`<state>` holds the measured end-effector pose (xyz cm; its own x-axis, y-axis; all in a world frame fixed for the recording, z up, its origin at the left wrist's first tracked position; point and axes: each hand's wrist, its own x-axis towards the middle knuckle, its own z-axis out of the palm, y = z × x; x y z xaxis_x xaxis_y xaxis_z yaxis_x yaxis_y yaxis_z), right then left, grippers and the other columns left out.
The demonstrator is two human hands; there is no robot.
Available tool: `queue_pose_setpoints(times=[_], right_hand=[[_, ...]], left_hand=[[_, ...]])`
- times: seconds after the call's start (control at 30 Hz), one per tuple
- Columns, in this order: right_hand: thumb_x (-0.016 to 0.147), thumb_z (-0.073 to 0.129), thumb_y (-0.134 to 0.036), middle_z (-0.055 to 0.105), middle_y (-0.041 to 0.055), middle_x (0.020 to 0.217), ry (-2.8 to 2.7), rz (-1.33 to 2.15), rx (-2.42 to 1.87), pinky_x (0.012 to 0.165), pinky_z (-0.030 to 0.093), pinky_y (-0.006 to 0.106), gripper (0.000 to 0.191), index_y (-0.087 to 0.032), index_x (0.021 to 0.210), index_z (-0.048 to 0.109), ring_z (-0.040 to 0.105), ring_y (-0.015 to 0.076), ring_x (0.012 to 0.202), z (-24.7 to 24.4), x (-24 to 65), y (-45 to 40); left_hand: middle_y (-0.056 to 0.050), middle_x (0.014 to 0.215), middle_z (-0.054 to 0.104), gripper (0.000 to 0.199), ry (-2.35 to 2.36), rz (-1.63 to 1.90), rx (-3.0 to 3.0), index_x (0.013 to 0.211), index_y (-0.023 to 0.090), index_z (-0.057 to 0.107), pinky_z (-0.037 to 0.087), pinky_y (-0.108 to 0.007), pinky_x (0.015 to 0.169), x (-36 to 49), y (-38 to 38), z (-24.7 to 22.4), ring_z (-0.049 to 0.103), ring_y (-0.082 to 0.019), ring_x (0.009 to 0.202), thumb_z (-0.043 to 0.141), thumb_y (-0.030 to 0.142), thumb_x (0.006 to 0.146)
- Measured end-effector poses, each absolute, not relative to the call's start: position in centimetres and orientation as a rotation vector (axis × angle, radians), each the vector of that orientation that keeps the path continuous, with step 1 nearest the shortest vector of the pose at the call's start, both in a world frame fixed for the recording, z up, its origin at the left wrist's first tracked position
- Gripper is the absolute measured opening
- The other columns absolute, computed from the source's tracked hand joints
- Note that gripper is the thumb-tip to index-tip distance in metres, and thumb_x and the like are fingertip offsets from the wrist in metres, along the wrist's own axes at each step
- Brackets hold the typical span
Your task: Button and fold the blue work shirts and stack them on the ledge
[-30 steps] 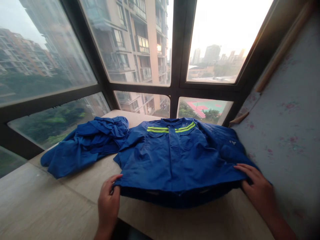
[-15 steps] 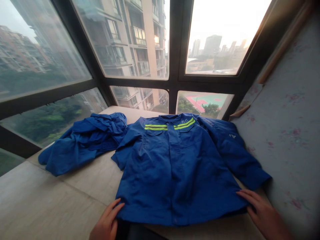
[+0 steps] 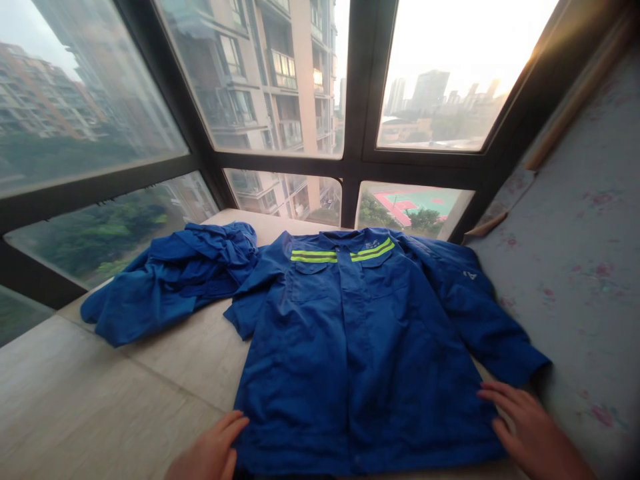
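Jacket (image 3: pixel 345 347) lies front up before you, right of middle on the pale ledge (image 3: pixel 125 407), its near hem almost at the picture's bottom edge. Your left hand (image 3: pixel 207 447), cut off below, touches its near left corner; your right hand (image 3: pixel 525 420) meets its right edge, thumb and fingers apart. You cannot tell whether either pinches cloth. The chest print (image 3: pixel 373 245) is too small to read; folds obscure the blue bundle (image 3: pixel 173 280) at left.
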<state>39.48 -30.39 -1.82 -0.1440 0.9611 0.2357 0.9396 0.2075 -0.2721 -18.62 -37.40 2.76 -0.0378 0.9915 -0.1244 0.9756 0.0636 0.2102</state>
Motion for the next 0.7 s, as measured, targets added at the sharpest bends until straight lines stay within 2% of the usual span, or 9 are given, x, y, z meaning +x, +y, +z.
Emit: queue_pose_setpoints(times=[0.1,0.2,0.4,0.53,0.7], right_hand=[[0.090,0.046,-0.036,0.073,0.0062,0.108,-2.060,0.180,-1.759,0.087,0.055,0.035,0.032,-0.024,0.101,0.073,0.069,0.0232,0.098,1.9,33.8,-25.4],[0.093,0.043,-0.034,0.073,0.0051,0.103,-2.160,0.422,-1.637,0.079,0.054,0.029,0.032,-0.024,0.102,0.072,0.069,0.0199,0.090,4.0,27.0,-19.3],[0.093,0.047,-0.026,0.072,0.0046,0.108,-2.319,0.488,-1.731,0.082,0.047,0.026,0.026,-0.024,0.103,0.072,0.066,0.0194,0.098,4.1,17.6,-6.3],[0.094,0.050,-0.027,0.070,0.0086,0.115,-2.341,0.473,-1.802,0.085,0.045,0.028,0.028,-0.022,0.116,0.067,0.063,0.0226,0.105,3.6,14.5,2.0],[0.096,0.051,-0.033,0.065,0.0155,0.123,-2.340,0.475,-1.890,0.087,0.045,0.031,0.045,-0.016,0.137,0.051,0.062,0.0248,0.107,2.4,11.6,10.3]], left_hand=[[-0.004,0.119,0.071,0.046,2.082,0.208,2.163,0.117,0.026,0.070,0.056,-0.034,0.093,-14.8,-33.8,4.7,0.069,-0.021,0.105,0.042,0.013,0.084],[-0.006,0.122,0.069,0.045,1.875,0.330,2.386,0.116,0.026,0.070,0.056,-0.038,0.092,-10.1,-30.3,4.6,0.066,-0.023,0.109,0.044,0.010,0.083],[-0.008,0.129,0.065,0.039,1.865,0.432,2.590,0.119,0.024,0.067,0.050,-0.049,0.099,-6.0,-27.1,2.2,0.061,-0.027,0.118,0.049,0.014,0.085],[-0.005,0.129,0.065,0.038,1.959,0.558,2.726,0.122,0.027,0.065,0.050,-0.043,0.097,-9.1,-27.9,0.1,0.061,-0.024,0.116,0.052,0.021,0.087],[-0.004,0.124,0.068,0.041,2.101,0.617,2.848,0.124,0.029,0.065,0.053,-0.035,0.087,-14.5,-29.9,-4.5,0.064,-0.023,0.111,0.053,0.028,0.085]])
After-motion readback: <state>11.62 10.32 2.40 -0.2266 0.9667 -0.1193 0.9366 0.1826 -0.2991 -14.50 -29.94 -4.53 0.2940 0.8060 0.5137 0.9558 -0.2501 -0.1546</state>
